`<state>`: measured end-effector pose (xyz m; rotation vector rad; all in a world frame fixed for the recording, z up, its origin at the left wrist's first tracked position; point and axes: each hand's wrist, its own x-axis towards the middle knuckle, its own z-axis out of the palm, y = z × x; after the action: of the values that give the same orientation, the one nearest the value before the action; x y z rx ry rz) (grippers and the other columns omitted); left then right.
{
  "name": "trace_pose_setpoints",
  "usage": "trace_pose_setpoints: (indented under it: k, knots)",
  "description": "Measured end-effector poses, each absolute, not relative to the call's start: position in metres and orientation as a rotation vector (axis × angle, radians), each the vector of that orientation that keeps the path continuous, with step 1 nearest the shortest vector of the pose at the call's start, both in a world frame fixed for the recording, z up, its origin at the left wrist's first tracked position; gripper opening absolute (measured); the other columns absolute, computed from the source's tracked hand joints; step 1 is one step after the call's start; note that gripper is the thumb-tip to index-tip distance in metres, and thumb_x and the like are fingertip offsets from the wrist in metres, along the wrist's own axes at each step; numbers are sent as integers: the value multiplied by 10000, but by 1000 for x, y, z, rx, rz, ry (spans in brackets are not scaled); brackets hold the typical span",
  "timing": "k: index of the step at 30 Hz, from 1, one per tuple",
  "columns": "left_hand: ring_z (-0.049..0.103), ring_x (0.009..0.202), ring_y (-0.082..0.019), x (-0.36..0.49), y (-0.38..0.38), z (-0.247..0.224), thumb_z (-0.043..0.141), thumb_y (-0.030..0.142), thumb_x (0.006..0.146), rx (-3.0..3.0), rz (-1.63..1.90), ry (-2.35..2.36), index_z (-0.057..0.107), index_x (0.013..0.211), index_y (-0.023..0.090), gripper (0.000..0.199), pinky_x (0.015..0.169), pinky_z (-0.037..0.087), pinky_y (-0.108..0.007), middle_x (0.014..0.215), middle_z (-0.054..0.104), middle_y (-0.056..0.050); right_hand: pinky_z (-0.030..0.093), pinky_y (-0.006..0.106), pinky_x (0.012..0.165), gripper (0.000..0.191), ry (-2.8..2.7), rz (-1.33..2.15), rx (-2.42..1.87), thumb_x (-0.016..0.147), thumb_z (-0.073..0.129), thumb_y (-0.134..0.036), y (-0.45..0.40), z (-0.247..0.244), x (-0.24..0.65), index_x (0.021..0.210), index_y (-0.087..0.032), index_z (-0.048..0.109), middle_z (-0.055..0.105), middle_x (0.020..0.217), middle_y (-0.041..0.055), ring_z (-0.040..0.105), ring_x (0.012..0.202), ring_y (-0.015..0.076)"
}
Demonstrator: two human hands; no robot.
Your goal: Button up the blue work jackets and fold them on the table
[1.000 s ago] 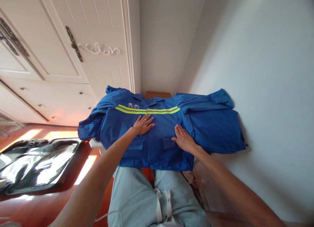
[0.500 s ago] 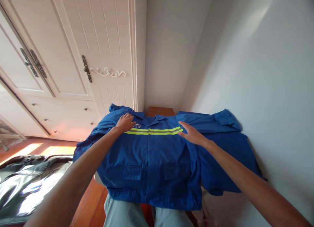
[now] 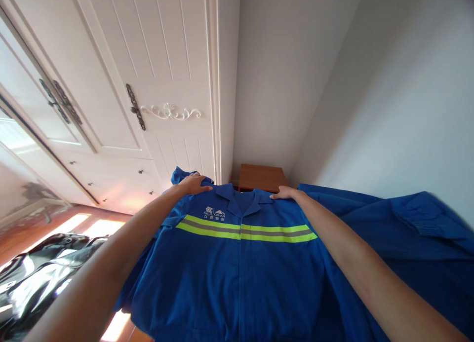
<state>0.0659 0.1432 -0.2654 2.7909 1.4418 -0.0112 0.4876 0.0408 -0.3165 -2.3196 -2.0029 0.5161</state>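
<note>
A blue work jacket lies spread front side up before me, its collar toward the far side. A yellow and grey reflective strip crosses its chest, below white printed lettering. My left hand rests on the jacket's left shoulder, beside the collar, with the thumb apart from the fingers. On the opposite shoulder lies my right hand, its thumb stretched toward the collar and its fingers partly hidden at the far edge. Both hands touch the cloth. The jacket's lower hem is out of view.
More blue cloth with an elasticated cuff spreads out to the right, by the grey wall. A white wardrobe stands at the left. Behind the collar is a brown wooden piece. An open suitcase lies on the floor.
Both hands have moved from the chest up to the shoulders beside the collar. The jacket appears larger and nearer, and its hem has left the view.
</note>
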Motion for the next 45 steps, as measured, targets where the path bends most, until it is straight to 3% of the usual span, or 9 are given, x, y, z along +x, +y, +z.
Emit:
trace_pose_setpoints:
  k: [3, 7, 10, 13, 22, 29, 36, 40, 45]
  knots:
    - [547, 1157, -319, 67, 142, -266, 510, 643, 822, 2883, 50, 1382, 671, 1228, 278, 569, 973, 438, -418, 1195, 618, -133, 524, 338, 747, 483, -2004, 549, -2350, 739, 716, -553, 42, -328, 495, 951, -120, 750, 744, 958, 146, 708, 862, 280]
    - [566, 1113, -289, 69, 131, -260, 523, 446, 856, 2904, -21, 1300, 743, 1024, 300, 313, 926, 463, -397, 1125, 646, -82, 477, 276, 709, 233, -1980, 405, -2305, 786, 702, -391, 21, -328, 499, 873, -178, 735, 738, 923, 76, 683, 885, 234]
    - [602, 1047, -291, 73, 122, -253, 494, 337, 865, 2891, -22, 1302, 739, 909, 253, 263, 881, 473, -405, 1073, 666, -95, 455, 271, 719, 182, -1949, 271, -2252, 813, 666, -348, 3, -313, 496, 856, -176, 706, 723, 945, 73, 664, 903, 226]
    - [623, 1006, -285, 72, 112, -243, 439, 341, 893, 2898, 11, 1256, 693, 985, 223, 294, 871, 465, -402, 1057, 673, -113, 441, 258, 741, 148, -1960, 218, -2167, 831, 647, -319, -15, -283, 491, 880, -182, 671, 716, 962, 54, 653, 897, 202]
    - [607, 821, -211, 16, 82, -164, 469, 539, 831, 2828, 182, 1192, 565, 997, 171, 415, 720, 450, -298, 923, 653, -74, 420, 275, 685, 163, -2119, -31, -1933, 853, 631, -332, -86, -156, 487, 925, -186, 616, 693, 864, 33, 635, 792, 199]
    - [603, 884, -201, -4, 67, -76, 480, 578, 819, 2868, 412, 1185, 635, 1087, 161, 519, 821, 441, -300, 902, 648, -32, 439, 302, 672, 513, -2015, -208, -1824, 802, 602, -667, -108, -68, 501, 914, -170, 658, 694, 847, 39, 628, 758, 195]
    - [557, 802, -147, 22, 106, -4, 504, 496, 873, 2995, 673, 1285, 670, 1088, 80, 496, 819, 435, -299, 872, 652, -40, 454, 297, 644, 389, -1921, -310, -1855, 717, 731, -533, -34, -13, 534, 922, -206, 687, 700, 823, 15, 642, 766, 230]
    - [602, 945, -207, 67, 138, -35, 475, 447, 910, 3058, 661, 1446, 670, 1130, 91, 461, 858, 431, -315, 989, 676, -76, 447, 279, 655, 316, -1886, -358, -2030, 719, 735, -445, 2, -49, 547, 909, -197, 692, 708, 873, 33, 640, 808, 226]
    - [537, 1203, -329, 107, 177, -162, 427, 494, 939, 3018, 254, 1552, 595, 1285, 147, 519, 1006, 374, -472, 1284, 608, -180, 458, 278, 739, 208, -1847, -53, -2257, 766, 713, -332, 33, -155, 544, 907, -184, 672, 715, 965, 67, 637, 902, 225]
